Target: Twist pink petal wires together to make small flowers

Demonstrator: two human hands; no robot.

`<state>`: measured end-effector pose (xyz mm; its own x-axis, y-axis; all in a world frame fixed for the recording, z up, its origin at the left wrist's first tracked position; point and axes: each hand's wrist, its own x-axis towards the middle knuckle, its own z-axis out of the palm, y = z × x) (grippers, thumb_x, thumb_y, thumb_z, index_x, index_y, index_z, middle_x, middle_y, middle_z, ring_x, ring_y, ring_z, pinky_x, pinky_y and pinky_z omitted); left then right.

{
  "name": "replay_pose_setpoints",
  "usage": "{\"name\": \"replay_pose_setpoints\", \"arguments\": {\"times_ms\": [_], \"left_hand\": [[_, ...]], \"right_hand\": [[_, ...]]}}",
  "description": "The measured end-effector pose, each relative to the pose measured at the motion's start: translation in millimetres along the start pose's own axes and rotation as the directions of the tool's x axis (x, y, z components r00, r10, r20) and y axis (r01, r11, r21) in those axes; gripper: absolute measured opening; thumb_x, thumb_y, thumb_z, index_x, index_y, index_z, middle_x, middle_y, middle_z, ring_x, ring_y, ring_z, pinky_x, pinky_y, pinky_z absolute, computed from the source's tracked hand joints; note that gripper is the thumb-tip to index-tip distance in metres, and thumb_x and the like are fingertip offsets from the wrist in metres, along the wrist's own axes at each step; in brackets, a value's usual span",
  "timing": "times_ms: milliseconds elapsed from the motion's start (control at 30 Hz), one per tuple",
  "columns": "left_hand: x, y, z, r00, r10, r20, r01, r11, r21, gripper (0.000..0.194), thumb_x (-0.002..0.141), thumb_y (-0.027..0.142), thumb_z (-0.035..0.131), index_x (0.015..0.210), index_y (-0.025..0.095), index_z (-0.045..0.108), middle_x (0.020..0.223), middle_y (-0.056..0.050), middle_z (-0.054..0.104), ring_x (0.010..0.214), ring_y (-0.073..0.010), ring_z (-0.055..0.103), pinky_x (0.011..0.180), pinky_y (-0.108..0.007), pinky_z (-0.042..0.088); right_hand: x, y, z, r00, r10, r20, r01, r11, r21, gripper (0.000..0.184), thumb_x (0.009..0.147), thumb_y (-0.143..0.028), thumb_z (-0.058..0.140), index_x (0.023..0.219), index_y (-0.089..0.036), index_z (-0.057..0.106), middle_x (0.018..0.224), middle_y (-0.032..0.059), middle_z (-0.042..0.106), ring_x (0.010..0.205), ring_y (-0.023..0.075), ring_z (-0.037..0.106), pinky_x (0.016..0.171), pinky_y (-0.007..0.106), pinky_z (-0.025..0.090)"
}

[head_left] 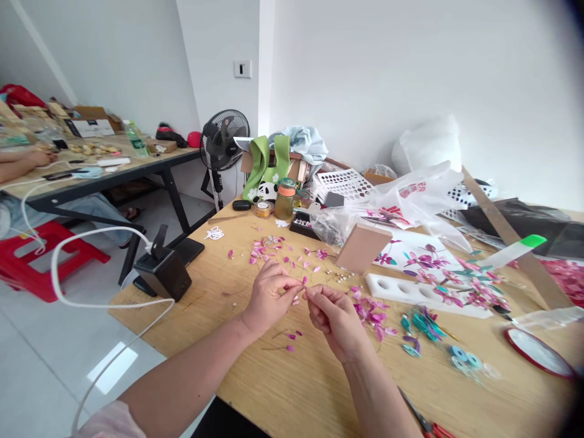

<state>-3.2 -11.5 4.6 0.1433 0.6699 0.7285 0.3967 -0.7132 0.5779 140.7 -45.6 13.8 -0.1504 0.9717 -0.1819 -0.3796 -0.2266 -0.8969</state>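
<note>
A small magenta petal piece (pixel 304 280) shows at the meeting fingertips of both hands, just above the table. My left hand (pixel 270 297) pinches it between thumb and forefinger. My right hand (pixel 336 316) is also closed in a pinch right beside it; what lies in those fingers is too small to make out. Loose pink petals (pixel 261 248) are scattered beyond my hands. Below them on the wood lie stemmed magenta buds (pixel 290 348). Close to my right hand is a pile of pink-purple petals (pixel 371 316).
Right of my hands are a white holder with round holes (pixel 385 286), teal ribbon pieces (pixel 426 325), thread spools (pixel 464 356) and red-handled scissors (pixel 424 423). A brown box (pixel 364 248) stands behind. A black power block (pixel 163 274) with a white cable sits left. Another person's arm (pixel 22 161) rests on the far table.
</note>
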Motion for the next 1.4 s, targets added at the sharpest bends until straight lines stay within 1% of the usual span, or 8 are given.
{"name": "replay_pose_setpoints", "arguments": {"times_ms": [300,633,833,967,1067,1167,1267,1400], "left_hand": [[-3.4,6.3,-0.1,0.993,0.120,0.005,-0.120,0.981,0.154,0.013,0.080,0.013,0.059,0.068,0.017,0.064,0.063,-0.003,0.053,0.071,-0.0167,0.045,0.066,-0.031,0.042],[-7.0,7.2,1.1,0.986,0.154,0.059,-0.164,0.957,0.239,0.015,0.081,0.012,0.055,0.068,0.016,0.061,0.063,-0.003,0.053,0.069,-0.0164,0.044,0.064,-0.031,0.041],[-5.7,4.3,2.2,0.995,0.096,0.010,-0.096,0.974,0.204,0.015,0.081,0.015,0.057,0.066,0.017,0.061,0.063,-0.003,0.052,0.070,-0.0170,0.046,0.064,-0.031,0.041],[-1.0,-3.8,0.7,0.998,-0.045,-0.048,0.049,0.994,0.096,0.014,0.078,0.014,0.060,0.065,0.018,0.062,0.063,-0.001,0.054,0.070,-0.0166,0.050,0.066,-0.031,0.042],[2.3,-10.9,-1.1,0.981,-0.180,-0.074,0.180,0.984,-0.011,0.009,0.074,0.014,0.064,0.066,0.018,0.064,0.063,0.000,0.055,0.067,-0.0152,0.051,0.067,-0.030,0.043],[4.5,-16.5,-1.7,0.952,-0.301,-0.055,0.291,0.947,-0.135,0.008,0.074,0.019,0.065,0.066,0.017,0.066,0.064,-0.001,0.057,0.066,-0.0146,0.053,0.067,-0.030,0.044],[5.8,-19.4,-1.7,0.925,-0.379,-0.028,0.363,0.904,-0.226,0.011,0.073,0.023,0.066,0.065,0.016,0.067,0.063,-0.001,0.058,0.066,-0.0149,0.054,0.067,-0.030,0.044],[6.2,-19.3,-2.3,0.908,-0.418,0.007,0.403,0.871,-0.280,0.012,0.072,0.024,0.067,0.064,0.016,0.067,0.064,-0.002,0.059,0.066,-0.0150,0.054,0.067,-0.029,0.044]], "right_hand": [[0.0,1.2,5.0,0.996,0.088,-0.003,-0.088,0.993,0.072,0.022,0.064,-0.033,0.072,0.067,-0.014,0.061,0.046,-0.0058,0.046,0.035,0.0022,0.032,0.032,0.015,0.015],[1.0,7.4,6.6,0.994,0.108,-0.032,-0.103,0.986,0.132,0.027,0.063,-0.038,0.073,0.064,-0.014,0.060,0.040,-0.0080,0.043,0.029,0.0015,0.031,0.026,0.012,0.017],[-1.4,2.2,11.7,0.994,0.111,-0.021,-0.111,0.993,0.039,0.033,0.062,-0.042,0.075,0.072,-0.014,0.062,0.045,-0.0062,0.050,0.032,0.0032,0.037,0.028,0.014,0.022],[-1.5,-4.8,4.3,0.999,0.044,0.007,-0.042,0.984,-0.175,0.034,0.071,-0.049,0.066,0.072,-0.015,0.059,0.051,-0.0043,0.052,0.038,0.0055,0.041,0.034,0.017,0.026],[-2.5,-7.8,-1.3,0.993,0.005,0.116,0.057,0.849,-0.526,0.024,0.077,-0.038,0.061,0.067,-0.016,0.057,0.054,-0.0028,0.053,0.045,0.0079,0.043,0.042,0.021,0.032],[-6.1,-7.8,-2.2,0.959,-0.022,0.281,0.246,0.556,-0.794,0.008,0.074,-0.019,0.059,0.066,-0.018,0.060,0.065,0.0000,0.058,0.062,0.0132,0.051,0.059,0.026,0.038],[-10.1,-4.3,-1.0,0.919,-0.002,0.394,0.370,0.349,-0.861,0.013,0.072,-0.010,0.057,0.066,-0.020,0.063,0.077,0.0025,0.061,0.081,0.0187,0.053,0.071,0.030,0.038],[-12.5,2.8,-0.3,0.907,0.079,0.413,0.383,0.250,-0.889,0.016,0.071,-0.007,0.057,0.067,-0.021,0.064,0.078,0.0038,0.061,0.088,0.0205,0.053,0.073,0.030,0.037]]}}
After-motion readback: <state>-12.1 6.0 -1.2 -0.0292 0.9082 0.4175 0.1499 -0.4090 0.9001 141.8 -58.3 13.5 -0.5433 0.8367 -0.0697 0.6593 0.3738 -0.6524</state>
